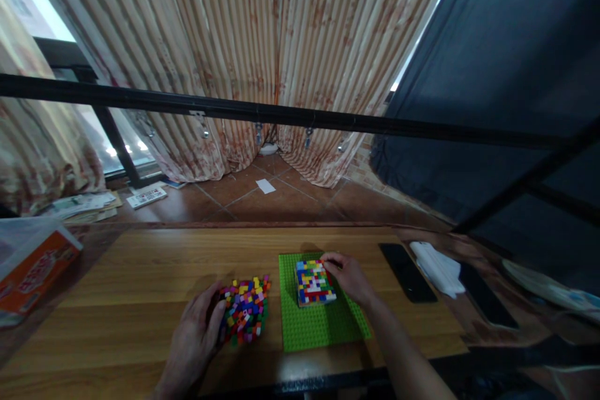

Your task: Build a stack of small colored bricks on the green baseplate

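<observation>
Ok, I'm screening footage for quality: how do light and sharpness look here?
Head view throughout: glare at the left window; shadow on the green baseplate beside the brick block; loose bricks soft, studs hard to make out; bottom-right corner dark and smeared.

Your scene is dim and uneven: white daylight glares through the window [47, 3] at the upper left, while the dark cloth [492, 44] on the right sinks into gloom. A soft shadow crosses the green baseplate [293, 328] beside your right forearm [398, 344]. You see wide-angle stretching toward the edges, and small details on the table [140, 275] look slightly smeared.
</observation>
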The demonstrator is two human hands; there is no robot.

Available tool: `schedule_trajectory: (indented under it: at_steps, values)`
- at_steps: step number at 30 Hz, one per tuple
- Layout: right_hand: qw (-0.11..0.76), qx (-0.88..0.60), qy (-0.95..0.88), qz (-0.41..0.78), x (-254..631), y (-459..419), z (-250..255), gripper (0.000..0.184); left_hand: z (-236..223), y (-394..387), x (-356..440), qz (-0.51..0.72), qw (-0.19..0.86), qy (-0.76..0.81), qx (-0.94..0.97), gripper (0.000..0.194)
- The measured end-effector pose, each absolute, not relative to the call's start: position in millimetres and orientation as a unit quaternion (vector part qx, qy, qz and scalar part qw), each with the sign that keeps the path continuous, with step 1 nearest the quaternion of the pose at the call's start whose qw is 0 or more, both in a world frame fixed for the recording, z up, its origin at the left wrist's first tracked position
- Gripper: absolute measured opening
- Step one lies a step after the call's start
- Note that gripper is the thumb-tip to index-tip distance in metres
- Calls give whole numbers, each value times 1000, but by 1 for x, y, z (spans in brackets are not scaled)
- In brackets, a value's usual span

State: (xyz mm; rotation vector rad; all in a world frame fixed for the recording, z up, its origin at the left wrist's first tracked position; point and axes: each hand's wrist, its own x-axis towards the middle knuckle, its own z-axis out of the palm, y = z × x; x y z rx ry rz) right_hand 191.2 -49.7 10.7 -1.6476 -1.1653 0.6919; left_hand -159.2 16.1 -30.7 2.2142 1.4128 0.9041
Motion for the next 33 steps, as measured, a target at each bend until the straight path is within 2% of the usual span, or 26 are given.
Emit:
schedule_trajectory:
  at_steps: [7,12,17,21,28,33]
  values:
    - [534,-682,-431,252,191,-60,0,32,-33,15,-159,328,183,492,785,43]
    - [601,-707,-350,132,157,-87,11,32,-28,12,-156,323,191,495,784,43]
    - [511,-673,-502,187,79,-113,11,19,-25,9,-156,313,196,501,783,41]
    - [437,-658,-582,192,36,-114,-10,23,-27,8,-156,316,185,492,790,40]
    - [350,-674,-636,137,26,-97,-25,21,-28,9,-155,320,172,482,797,39]
    - [348,-664,-650,127,32,-99,-26,20,-26,9,-154,321,164,479,800,38]
